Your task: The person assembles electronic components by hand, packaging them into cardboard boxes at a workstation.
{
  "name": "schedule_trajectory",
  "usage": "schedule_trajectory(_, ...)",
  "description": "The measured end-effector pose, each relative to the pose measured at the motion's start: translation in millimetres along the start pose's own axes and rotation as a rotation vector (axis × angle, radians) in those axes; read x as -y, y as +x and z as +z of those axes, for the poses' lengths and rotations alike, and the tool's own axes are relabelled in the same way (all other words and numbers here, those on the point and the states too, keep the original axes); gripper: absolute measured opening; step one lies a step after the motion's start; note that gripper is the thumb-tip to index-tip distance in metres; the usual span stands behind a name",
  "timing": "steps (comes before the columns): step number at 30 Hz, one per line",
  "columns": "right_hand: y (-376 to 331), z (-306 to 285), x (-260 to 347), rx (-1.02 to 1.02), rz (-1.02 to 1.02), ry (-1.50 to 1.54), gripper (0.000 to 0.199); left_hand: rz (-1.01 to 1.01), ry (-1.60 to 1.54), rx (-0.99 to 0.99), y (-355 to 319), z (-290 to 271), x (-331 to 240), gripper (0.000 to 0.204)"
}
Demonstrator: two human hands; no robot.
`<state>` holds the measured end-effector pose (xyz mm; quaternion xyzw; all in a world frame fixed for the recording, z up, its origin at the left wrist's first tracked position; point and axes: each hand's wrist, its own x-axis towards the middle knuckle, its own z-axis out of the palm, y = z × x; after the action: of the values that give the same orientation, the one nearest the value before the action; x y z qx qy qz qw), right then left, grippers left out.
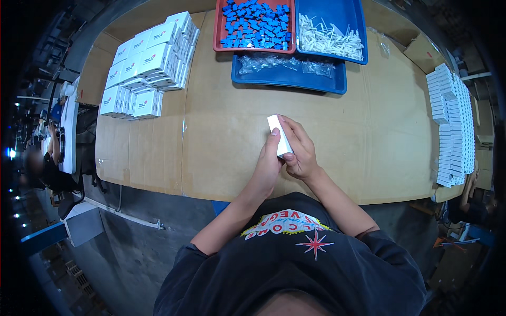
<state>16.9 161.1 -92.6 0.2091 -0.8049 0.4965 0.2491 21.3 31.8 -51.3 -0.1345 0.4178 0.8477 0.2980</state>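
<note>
Both my hands hold a small white box (pixel 279 135) above the near middle of the cardboard-covered table (pixel 226 142). My left hand (pixel 270 159) grips its near left side, with the thumb lying along it. My right hand (pixel 300 150) wraps round its right side, fingers curled behind. The box is tilted, one narrow white face turned up; its underside is hidden by my fingers. Beyond my hands stands a blue tray (pixel 290 83) with clear plastic bags (pixel 279 66) in it.
A red tray (pixel 216 37) of blue plastic pieces (pixel 257 23) and a blue tray (pixel 329 13) of white sticks (pixel 332 39) rest at the back. White boxes (pixel 145 63) are stacked at left, more boxes (pixel 450 124) at right. Another person (pixel 50 163) sits far left.
</note>
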Motion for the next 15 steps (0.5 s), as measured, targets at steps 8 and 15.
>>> schedule_trajectory(8,-1,1,1,0.000,0.000,0.017,0.076,0.022,0.025,-0.034,4,-3,5,0.050)
schedule_trajectory(15,-1,3,3,0.031,0.067,0.087,0.075,0.061,-0.040,-0.001,6,-10,8,0.047)
